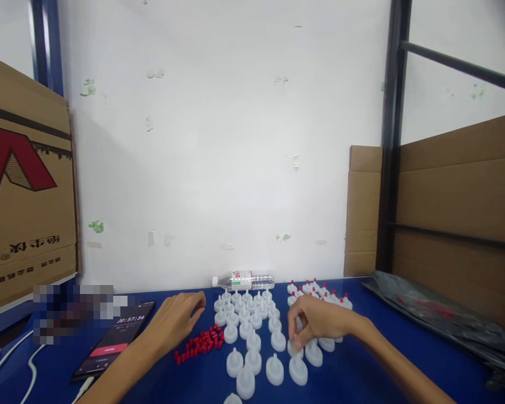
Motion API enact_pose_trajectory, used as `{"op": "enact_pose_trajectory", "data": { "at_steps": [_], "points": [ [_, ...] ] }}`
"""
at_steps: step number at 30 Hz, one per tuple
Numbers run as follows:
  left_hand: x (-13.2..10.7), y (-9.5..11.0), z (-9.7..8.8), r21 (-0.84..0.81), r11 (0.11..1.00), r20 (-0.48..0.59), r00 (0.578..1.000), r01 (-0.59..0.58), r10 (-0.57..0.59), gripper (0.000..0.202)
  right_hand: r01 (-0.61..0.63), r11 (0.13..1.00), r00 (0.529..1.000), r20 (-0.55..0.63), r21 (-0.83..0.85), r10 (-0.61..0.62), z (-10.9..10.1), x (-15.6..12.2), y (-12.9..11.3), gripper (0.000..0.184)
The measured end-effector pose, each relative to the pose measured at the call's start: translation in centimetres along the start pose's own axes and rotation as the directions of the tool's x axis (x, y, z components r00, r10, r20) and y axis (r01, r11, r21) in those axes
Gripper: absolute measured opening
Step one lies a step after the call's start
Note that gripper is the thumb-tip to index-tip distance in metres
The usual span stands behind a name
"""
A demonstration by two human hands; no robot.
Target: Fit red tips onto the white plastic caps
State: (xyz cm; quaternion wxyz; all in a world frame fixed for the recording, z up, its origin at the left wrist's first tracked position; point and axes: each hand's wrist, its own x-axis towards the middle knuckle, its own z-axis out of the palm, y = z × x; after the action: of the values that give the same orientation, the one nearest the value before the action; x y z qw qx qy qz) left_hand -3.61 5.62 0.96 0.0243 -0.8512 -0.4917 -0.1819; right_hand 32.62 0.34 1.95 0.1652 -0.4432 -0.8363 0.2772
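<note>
Several white plastic caps stand in rows on the blue table. My right hand reaches in from the right, fingers curled down onto one white cap at the right of the rows. My left hand rests on the table left of the caps, fingers curled loosely, just above a small heap of red tips. I cannot see anything in its fingers. Behind my right hand stands a group of white caps with red tips fitted.
A phone with a timer lies at the left with white cables. A water bottle lies against the white wall. Cardboard boxes stand left and right. A dark plastic bag lies at the right.
</note>
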Motion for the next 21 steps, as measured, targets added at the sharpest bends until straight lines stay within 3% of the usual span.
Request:
{"op": "enact_pose_trajectory", "data": {
  "at_steps": [4, 8, 11, 15, 21],
  "points": [
    [-0.4, 2.8, 0.0, 0.020, 0.989, -0.118, 0.982, -0.148, 0.149, 0.027, 0.027, 1.000, 0.988, -0.155, 0.010, -0.025, -0.1, -0.1, -0.6, 0.034],
    [-1.6, 5.6, 0.8, 0.063, 0.919, -0.263, 0.882, -0.389, 0.392, 0.024, 0.025, 0.998, 0.954, -0.296, -0.051, -0.039, 0.8, -0.1, -1.9, 0.023],
    [-2.6, 7.3, 1.5, 0.120, 0.859, -0.292, 0.809, -0.498, 0.510, 0.024, 0.098, 0.955, 0.905, -0.373, -0.281, -0.203, 2.4, 0.3, -3.4, 0.007],
    [-3.5, 8.8, 1.8, 0.146, 0.797, -0.295, 0.743, -0.587, 0.601, 0.025, 0.207, 0.884, 0.867, -0.340, -0.420, -0.364, 4.7, 0.7, -5.4, 0.015],
    [-3.7, 9.6, 1.8, 0.194, 0.755, -0.355, 0.672, -0.627, 0.650, 0.022, 0.189, 0.827, 0.858, -0.320, -0.530, -0.402, 5.9, 0.5, -6.5, 0.018]
  ]
}}
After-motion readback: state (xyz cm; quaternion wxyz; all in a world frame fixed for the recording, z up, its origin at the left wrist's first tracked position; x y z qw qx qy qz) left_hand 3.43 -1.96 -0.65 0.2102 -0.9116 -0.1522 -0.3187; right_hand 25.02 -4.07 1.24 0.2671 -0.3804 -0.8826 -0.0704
